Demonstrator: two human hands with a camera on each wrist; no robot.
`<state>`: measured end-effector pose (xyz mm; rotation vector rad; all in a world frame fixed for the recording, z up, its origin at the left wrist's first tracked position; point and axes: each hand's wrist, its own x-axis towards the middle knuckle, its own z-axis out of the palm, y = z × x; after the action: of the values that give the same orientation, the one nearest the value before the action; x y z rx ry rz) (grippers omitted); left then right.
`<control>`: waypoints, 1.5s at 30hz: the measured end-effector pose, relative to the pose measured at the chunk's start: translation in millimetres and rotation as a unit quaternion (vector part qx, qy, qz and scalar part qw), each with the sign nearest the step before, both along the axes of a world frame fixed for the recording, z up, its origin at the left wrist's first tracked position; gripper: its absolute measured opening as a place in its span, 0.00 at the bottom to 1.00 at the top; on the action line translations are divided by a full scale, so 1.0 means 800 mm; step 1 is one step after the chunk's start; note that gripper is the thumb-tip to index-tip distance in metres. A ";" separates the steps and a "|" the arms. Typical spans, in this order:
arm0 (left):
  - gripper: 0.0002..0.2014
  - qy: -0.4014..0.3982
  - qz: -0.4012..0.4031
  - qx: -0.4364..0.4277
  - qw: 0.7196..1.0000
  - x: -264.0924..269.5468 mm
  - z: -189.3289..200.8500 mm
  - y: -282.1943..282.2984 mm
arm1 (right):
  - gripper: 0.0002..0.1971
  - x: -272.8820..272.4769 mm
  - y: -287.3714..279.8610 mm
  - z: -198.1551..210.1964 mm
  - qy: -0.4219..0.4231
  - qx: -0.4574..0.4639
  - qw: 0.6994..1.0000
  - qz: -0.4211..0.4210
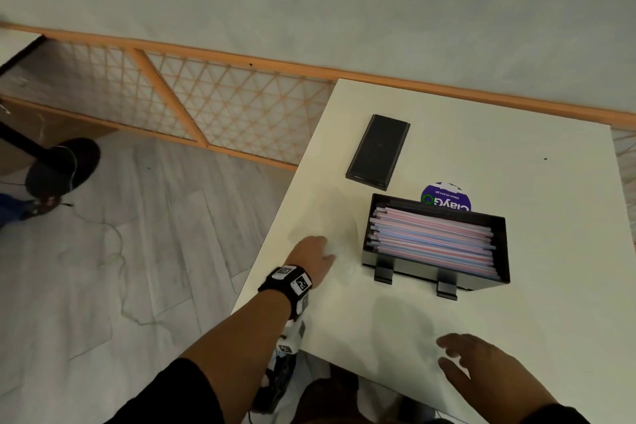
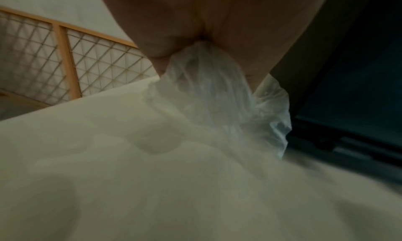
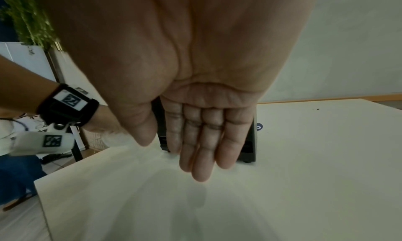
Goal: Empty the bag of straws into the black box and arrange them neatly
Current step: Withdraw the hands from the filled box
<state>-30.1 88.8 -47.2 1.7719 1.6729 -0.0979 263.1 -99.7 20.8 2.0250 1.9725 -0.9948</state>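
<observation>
The black box (image 1: 503, 253) stands on the white table (image 1: 516, 155) and holds a flat stack of pink, blue and white straws (image 1: 433, 246). Left of the box my left hand (image 1: 315, 255) grips a crumpled clear plastic bag (image 2: 217, 97), which trails onto the table beside the box's dark side wall (image 2: 348, 90). The bag looks empty in the left wrist view. Near the table's front edge my right hand (image 1: 457, 358) hovers with straight fingers (image 3: 202, 155) and holds nothing; the box (image 3: 250, 141) shows behind them.
The box's black lid (image 1: 378, 151) lies flat on the table behind the box. A round purple sticker (image 1: 447, 196) shows past the box's back wall. A wooden lattice screen (image 1: 206, 103) stands at the left, beyond the table's left edge.
</observation>
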 end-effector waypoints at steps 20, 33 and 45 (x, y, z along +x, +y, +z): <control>0.21 -0.358 0.361 0.032 0.860 0.061 0.126 -0.206 | 0.46 -0.130 0.030 0.084 0.308 0.036 0.937 0.162; 0.32 -0.545 0.174 -0.111 0.813 -0.026 0.129 -0.210 | 0.11 -0.188 0.065 0.059 0.220 0.030 0.962 0.160; 0.15 -0.213 0.503 -0.154 0.824 -0.265 -0.070 -0.209 | 0.24 -0.164 0.054 0.052 0.138 -0.052 0.984 0.101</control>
<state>-241.7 -78.2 -103.5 0.4584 1.8842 0.4456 131.5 -56.4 62.4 1.6674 2.1534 -1.3588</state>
